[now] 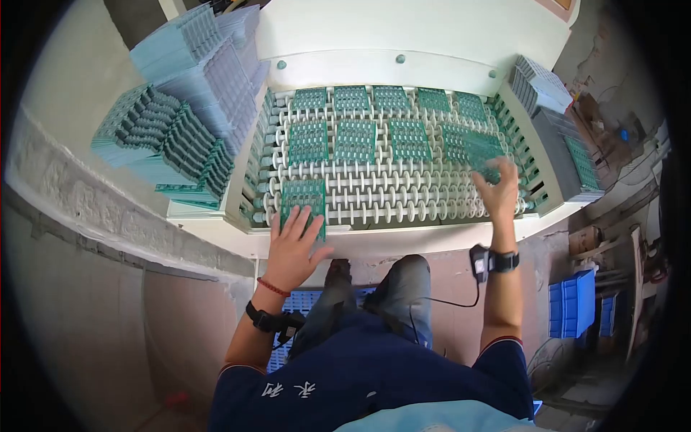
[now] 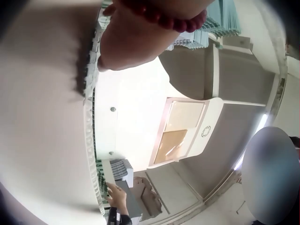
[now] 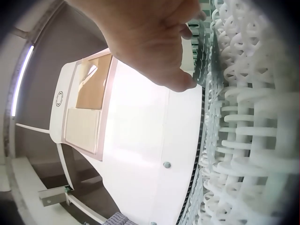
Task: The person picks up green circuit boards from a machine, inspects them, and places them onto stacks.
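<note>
Left hand [image 1: 294, 248] spread, fingers over the near green panel [image 1: 303, 193], lower left on white rollers [image 1: 389, 196]. Right hand [image 1: 502, 191] curved at a blurred green panel [image 1: 484, 153], right of centre; grip cannot be determined.

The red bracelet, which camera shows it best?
The left wrist view: the red bracelet is large there, its round beads distinct, though partly cropped. The head view shows it smaller and farther off; the right wrist view doesn't show it.

grn boards [image 1: 409, 140], wht rollers [image 1: 389, 194], navy shirt [image 1: 374, 367]
</note>
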The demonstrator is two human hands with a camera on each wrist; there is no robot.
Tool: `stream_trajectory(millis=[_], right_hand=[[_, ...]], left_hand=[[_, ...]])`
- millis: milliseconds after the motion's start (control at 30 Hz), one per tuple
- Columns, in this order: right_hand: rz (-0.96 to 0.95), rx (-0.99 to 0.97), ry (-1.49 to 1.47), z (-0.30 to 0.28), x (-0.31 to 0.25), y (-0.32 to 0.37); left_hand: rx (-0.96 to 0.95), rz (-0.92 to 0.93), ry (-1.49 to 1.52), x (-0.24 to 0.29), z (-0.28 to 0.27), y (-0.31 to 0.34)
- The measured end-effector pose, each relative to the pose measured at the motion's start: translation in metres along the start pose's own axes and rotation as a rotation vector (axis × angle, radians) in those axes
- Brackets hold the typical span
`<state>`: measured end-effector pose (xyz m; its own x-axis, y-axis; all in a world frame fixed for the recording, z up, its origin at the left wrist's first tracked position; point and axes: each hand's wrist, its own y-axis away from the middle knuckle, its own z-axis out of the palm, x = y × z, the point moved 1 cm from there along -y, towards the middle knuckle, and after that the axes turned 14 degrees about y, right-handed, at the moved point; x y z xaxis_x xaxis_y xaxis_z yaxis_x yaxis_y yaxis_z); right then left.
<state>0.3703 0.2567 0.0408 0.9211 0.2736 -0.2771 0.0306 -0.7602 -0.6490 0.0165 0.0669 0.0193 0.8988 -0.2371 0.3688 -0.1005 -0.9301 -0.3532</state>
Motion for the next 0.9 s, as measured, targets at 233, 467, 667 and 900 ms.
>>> stream_trajectory(millis=[233, 467, 667, 900], right_hand=[[-0.206, -0.214, -0.333, -0.006, -0.162, 0.077], [-0.267, -0.214, -0.180, 0.026, -0.220, 0.100], [-0.216, -0.170, -0.171, -0.018, -0.159, 0.075], [0.078, 0.174, 0.461, -0.117, 0.031, -0.025]], left_hand=[[-0.022, -0.018, 0.010, -0.006, 0.009, 0.003], [-0.021, -0.011, 0.014, -0.013, 0.006, 0.001], [-0.029, 0.006, 0.005, -0.011, 0.004, -0.001], [-0.009, 0.059, 0.111, 0.005, -0.007, -0.003]])
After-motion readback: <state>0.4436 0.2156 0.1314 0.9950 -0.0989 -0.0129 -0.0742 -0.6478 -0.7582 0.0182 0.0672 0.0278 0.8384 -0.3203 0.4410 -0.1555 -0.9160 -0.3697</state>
